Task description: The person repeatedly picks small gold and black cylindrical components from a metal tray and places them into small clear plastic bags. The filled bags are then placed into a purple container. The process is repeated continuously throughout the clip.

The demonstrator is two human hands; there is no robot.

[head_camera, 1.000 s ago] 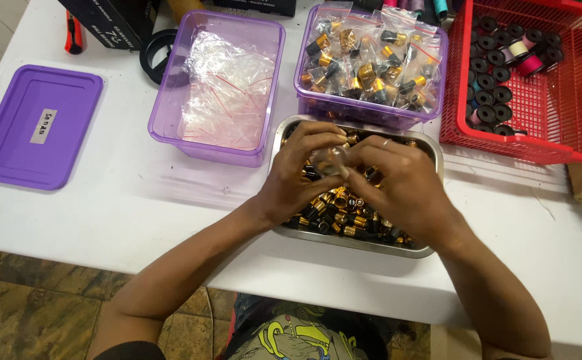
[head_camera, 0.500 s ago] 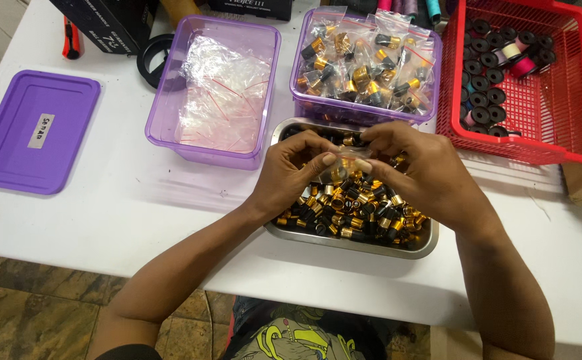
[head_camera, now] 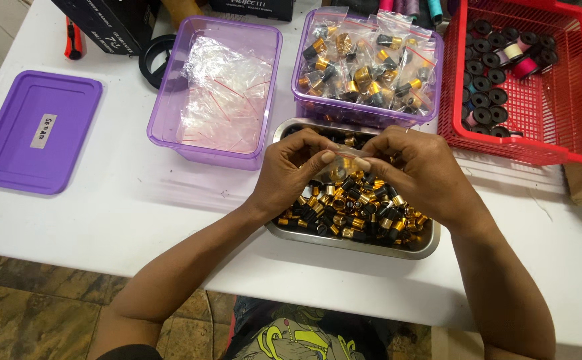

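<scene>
Head view: above a metal tray (head_camera: 431, 241) heaped with loose gold-and-black caps (head_camera: 361, 207), the left hand (head_camera: 291, 170) and right hand (head_camera: 414, 170) pinch one small clear bag (head_camera: 341, 158), each grip narrow on it. Behind, one purple tub (head_camera: 431, 80) holds filled bags; another (head_camera: 164, 113) holds empty bags, so much seems left.

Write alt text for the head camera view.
Two hands, left hand and right hand, pinch a small clear bag over a metal tray of gold-and-black parts. Behind stand two purple tubs and a red basket of spools.
</scene>
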